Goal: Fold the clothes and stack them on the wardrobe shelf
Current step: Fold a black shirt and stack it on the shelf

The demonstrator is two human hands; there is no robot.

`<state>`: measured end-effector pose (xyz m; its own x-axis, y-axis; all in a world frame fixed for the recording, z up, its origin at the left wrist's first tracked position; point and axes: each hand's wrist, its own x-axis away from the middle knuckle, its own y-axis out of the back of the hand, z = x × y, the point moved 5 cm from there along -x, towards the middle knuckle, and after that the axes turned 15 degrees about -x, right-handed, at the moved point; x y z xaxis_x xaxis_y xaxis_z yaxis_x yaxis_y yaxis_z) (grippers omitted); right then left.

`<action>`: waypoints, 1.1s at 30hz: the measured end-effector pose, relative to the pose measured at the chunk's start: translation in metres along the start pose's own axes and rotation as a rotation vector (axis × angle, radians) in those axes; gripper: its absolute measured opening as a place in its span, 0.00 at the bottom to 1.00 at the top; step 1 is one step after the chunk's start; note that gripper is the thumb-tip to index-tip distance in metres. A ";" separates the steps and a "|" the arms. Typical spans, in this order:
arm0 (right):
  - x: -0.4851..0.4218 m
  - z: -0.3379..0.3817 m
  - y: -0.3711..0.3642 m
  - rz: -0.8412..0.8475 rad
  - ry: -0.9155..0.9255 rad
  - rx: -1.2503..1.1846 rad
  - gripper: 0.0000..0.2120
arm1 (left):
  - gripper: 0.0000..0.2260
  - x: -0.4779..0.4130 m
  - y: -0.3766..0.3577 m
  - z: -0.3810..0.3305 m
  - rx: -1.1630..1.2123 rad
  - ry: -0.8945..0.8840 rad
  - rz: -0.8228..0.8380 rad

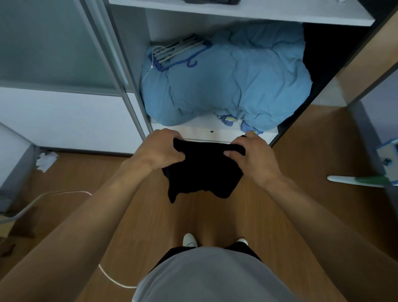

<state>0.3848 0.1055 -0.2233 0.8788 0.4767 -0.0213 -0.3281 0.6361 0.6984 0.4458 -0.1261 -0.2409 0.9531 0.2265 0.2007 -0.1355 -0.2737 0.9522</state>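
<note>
We stand before the open wardrobe and hold a black garment out in front of us, over the floor and just short of the wardrobe's bottom board. Our left hand grips its top left corner, fingers curled over the far edge and thumb on the near side. Our right hand clamps the top right corner the same way. Held by these two corners, the cloth hangs free beneath. We judge that is the point: its own weight pulls it straight, so a fold can be made in the air. The lower hem is uneven, with one tip dangling lower at the left.

Room ahead is tight. A bulky blue duvet fills nearly the whole lower compartment, with a bundle of hangers lying on its upper left, so little else fits there. The white shelf above it is the likely target. Its front edge juts toward us, and a dark item lies on it, mostly cut off by the frame. The sliding door's frame stands to the left and a brown side panel to the right, and the opening between them looks wide enough for both arms. A white cable trails on the floor to our left.
</note>
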 end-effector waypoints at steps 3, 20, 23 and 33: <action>-0.002 0.011 0.009 0.009 0.114 -0.055 0.12 | 0.08 -0.004 0.007 0.006 -0.021 -0.033 -0.080; -0.020 0.023 0.035 0.069 -0.367 -1.279 0.08 | 0.34 0.016 -0.034 -0.019 1.427 0.052 0.390; -0.021 0.016 0.040 0.077 -0.534 -1.403 0.12 | 0.28 0.013 -0.032 -0.038 1.399 -0.019 0.382; 0.020 -0.060 0.012 0.187 -0.561 -1.409 0.26 | 0.20 -0.018 -0.007 -0.070 1.522 0.090 0.238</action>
<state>0.3779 0.1592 -0.2578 0.6959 0.5353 0.4788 -0.2133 0.7907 -0.5739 0.4110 -0.0632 -0.2351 0.9236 0.0792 0.3752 0.1714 -0.9605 -0.2192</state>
